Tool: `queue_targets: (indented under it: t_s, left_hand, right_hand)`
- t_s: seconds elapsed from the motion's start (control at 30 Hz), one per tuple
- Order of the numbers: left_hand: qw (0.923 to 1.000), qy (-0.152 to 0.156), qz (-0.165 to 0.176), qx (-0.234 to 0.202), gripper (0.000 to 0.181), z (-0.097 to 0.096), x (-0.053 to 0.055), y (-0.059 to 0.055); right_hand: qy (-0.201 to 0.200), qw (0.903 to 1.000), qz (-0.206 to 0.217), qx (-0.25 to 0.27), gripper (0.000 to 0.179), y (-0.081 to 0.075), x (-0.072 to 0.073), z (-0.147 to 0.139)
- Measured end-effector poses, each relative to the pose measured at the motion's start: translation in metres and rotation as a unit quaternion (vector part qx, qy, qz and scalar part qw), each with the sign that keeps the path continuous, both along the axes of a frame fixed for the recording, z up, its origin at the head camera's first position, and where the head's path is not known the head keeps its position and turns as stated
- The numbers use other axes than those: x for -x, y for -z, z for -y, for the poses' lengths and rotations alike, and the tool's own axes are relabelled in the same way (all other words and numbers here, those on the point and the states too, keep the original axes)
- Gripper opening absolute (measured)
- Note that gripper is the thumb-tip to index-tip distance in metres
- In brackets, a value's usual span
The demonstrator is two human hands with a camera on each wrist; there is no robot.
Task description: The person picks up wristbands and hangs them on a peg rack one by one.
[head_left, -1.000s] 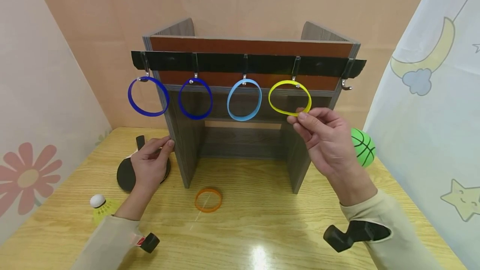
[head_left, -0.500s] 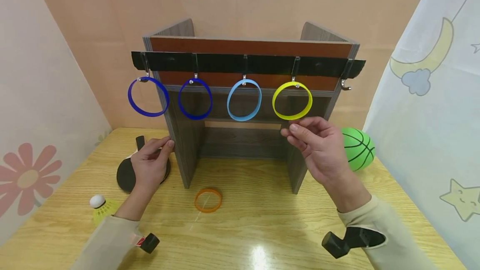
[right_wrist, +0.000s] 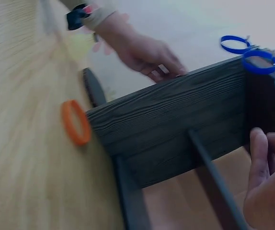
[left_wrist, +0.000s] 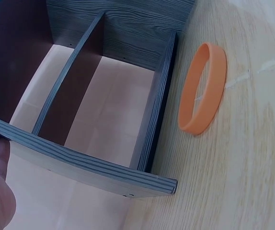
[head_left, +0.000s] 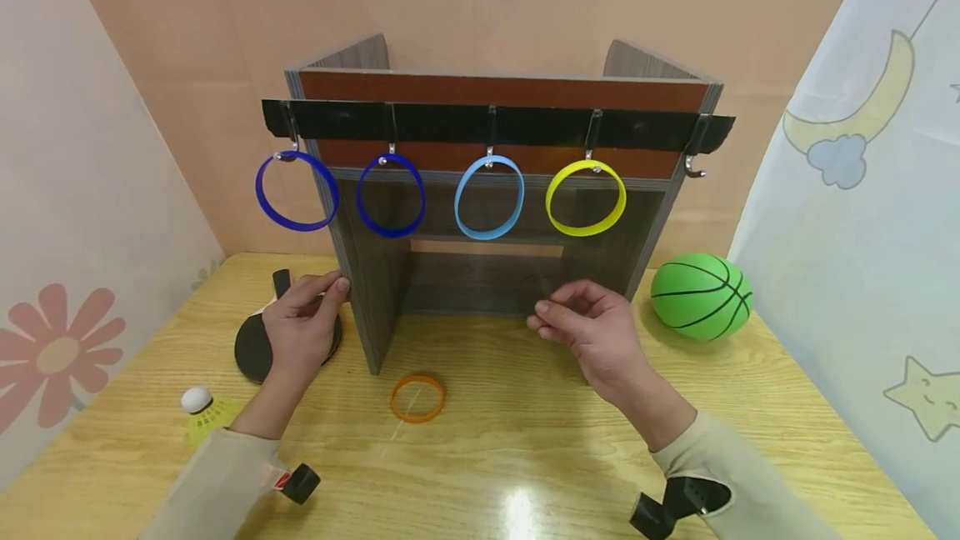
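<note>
My left hand (head_left: 303,319) holds the front edge of the left side panel of a grey wooden shelf (head_left: 363,273); its fingertips meet the panel's outer side in the left wrist view. With loosely bent fingers and nothing in it, my right hand (head_left: 588,336) is in front of the shelf's lower right part. Above it, a yellow wristband (head_left: 585,198) hangs on a hook of the black strip (head_left: 442,125). Further left hang a light blue wristband (head_left: 489,233) and two dark blue wristbands, one near the middle (head_left: 392,232), one at the left end (head_left: 296,226).
An orange wristband (head_left: 417,418) lies on the table before the shelf. The rightmost hook (head_left: 693,169) is bare. A green ball (head_left: 701,298) sits at the right; a black paddle (head_left: 253,350) and a yellow shuttlecock (head_left: 206,415) lie at the left.
My right hand has let go of the yellow wristband, which stays on its hook, and has moved down and left. The left hand keeps its place at the panel.
</note>
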State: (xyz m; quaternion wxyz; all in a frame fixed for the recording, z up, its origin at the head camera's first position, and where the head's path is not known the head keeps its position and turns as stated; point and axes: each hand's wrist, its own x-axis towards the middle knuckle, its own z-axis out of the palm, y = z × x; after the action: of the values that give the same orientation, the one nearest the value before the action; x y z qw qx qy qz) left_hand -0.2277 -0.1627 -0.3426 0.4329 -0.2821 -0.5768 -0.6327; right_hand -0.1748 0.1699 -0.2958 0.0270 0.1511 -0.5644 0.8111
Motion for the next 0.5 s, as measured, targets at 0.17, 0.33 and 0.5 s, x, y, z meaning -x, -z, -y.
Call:
queue_targets:
  t_s: [0.17, 0.33, 0.5]
  left_hand:
    - [1.0, 0.006, -0.004, -0.002, 0.012, 0.001, 0.001, 0.001]
    - [0.9999, 0.005, -0.008, -0.005, 0.013, 0.001, 0.001, 0.001]
    - [1.0, -0.005, -0.004, -0.002, 0.011, 0.0, 0.001, 0.001]
  right_hand:
    - [0.001, 0.9971, 0.036, -0.068, 0.014, 0.02, 0.002, 0.006]
    - [-0.019, 0.9912, 0.061, -0.115, 0.011, 0.04, 0.004, 0.015]
    - [-0.046, 0.9834, 0.086, -0.153, 0.01, 0.056, 0.003, 0.03]
